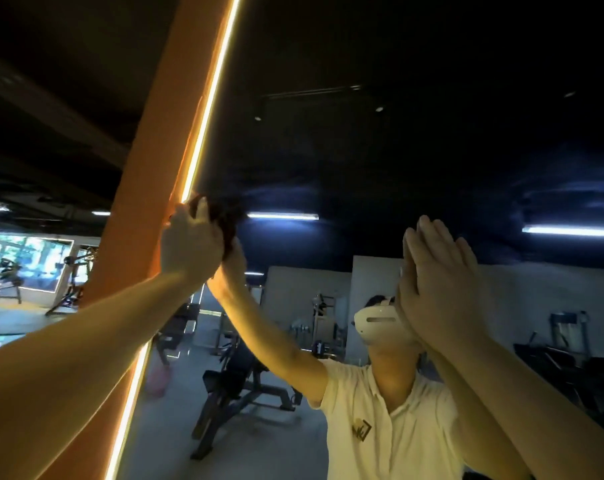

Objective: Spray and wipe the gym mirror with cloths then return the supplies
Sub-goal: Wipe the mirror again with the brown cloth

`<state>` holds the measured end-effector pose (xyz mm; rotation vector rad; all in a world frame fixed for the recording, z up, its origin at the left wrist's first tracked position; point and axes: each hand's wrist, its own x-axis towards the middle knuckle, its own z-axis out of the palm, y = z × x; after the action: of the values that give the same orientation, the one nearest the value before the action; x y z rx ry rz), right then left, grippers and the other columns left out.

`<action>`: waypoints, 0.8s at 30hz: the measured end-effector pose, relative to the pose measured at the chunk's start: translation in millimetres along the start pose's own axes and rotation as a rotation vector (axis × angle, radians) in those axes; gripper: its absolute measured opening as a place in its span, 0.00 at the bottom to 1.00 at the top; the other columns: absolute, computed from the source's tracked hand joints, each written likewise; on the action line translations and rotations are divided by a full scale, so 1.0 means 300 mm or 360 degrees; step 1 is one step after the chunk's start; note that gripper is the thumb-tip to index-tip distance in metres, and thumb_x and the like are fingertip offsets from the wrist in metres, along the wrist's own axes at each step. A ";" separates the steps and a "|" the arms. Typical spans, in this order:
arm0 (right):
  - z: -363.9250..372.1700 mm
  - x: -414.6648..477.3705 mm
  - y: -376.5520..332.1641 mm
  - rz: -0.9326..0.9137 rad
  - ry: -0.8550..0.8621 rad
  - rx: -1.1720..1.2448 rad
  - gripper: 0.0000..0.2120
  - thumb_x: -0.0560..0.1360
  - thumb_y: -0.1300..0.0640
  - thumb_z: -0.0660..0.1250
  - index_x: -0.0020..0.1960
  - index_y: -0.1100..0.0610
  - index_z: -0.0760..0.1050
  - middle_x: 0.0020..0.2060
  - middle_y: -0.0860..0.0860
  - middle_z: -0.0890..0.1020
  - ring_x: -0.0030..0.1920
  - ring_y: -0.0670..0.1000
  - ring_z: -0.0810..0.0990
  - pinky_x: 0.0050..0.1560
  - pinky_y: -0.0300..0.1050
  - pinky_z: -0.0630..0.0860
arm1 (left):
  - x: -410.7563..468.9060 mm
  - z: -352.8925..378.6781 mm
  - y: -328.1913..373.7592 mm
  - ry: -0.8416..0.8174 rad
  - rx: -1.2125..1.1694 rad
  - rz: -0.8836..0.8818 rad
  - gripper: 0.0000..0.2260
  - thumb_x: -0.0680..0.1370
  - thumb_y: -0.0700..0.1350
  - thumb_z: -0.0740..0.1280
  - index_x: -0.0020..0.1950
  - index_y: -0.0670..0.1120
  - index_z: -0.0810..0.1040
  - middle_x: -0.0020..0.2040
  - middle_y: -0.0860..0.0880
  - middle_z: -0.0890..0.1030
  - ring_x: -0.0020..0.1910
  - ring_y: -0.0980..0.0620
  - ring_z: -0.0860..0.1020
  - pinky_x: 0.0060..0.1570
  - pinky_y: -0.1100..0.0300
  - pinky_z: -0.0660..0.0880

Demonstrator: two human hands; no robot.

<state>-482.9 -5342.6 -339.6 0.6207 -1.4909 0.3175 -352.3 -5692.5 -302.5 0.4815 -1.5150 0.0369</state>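
The gym mirror (380, 150) fills the middle and right of the head view, dark and showing my own reflection. My left hand (189, 244) is raised high at the mirror's left edge, shut on a dark cloth (224, 216) pressed against the glass. My right hand (442, 275) lies flat on the glass at the right with its fingers straight and holds nothing. Each hand meets its reflection at the glass. No spray bottle is in view.
An orange pillar (144, 202) with a lit strip (203, 119) borders the mirror on the left. Gym machines and a bright window (27, 261) stand far left. The glass reflects a weight bench (238, 393) and ceiling lights.
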 end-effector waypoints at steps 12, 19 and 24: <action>0.008 -0.082 0.029 -0.0152 0.0006 -0.0026 0.36 0.71 0.64 0.75 0.77 0.63 0.67 0.79 0.60 0.65 0.79 0.60 0.62 0.79 0.59 0.56 | -0.429 -0.027 0.556 -0.0191 -0.0612 0.0940 0.24 0.82 0.51 0.64 0.77 0.47 0.67 0.65 0.43 0.72 0.58 0.47 0.76 0.60 0.51 0.77; 0.035 -0.125 0.021 -0.0277 -0.0047 -0.0091 0.29 0.80 0.54 0.55 0.80 0.61 0.62 0.80 0.59 0.62 0.81 0.59 0.59 0.78 0.63 0.60 | -0.150 -0.011 0.209 0.0028 0.0070 0.0809 0.25 0.78 0.56 0.55 0.74 0.49 0.69 0.59 0.40 0.75 0.53 0.39 0.77 0.53 0.46 0.74; 0.047 -0.126 0.036 -0.0311 -0.0037 -0.0088 0.30 0.80 0.51 0.49 0.80 0.60 0.62 0.81 0.58 0.61 0.81 0.58 0.58 0.78 0.61 0.56 | -0.131 0.010 0.365 0.0157 -0.0165 -0.0063 0.22 0.82 0.51 0.57 0.74 0.45 0.69 0.63 0.39 0.73 0.58 0.41 0.75 0.59 0.46 0.72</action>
<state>-503.7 -5335.2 -375.2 0.7219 -1.4433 0.1181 -392.7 -5583.6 -309.6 0.4205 -1.4031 -0.0484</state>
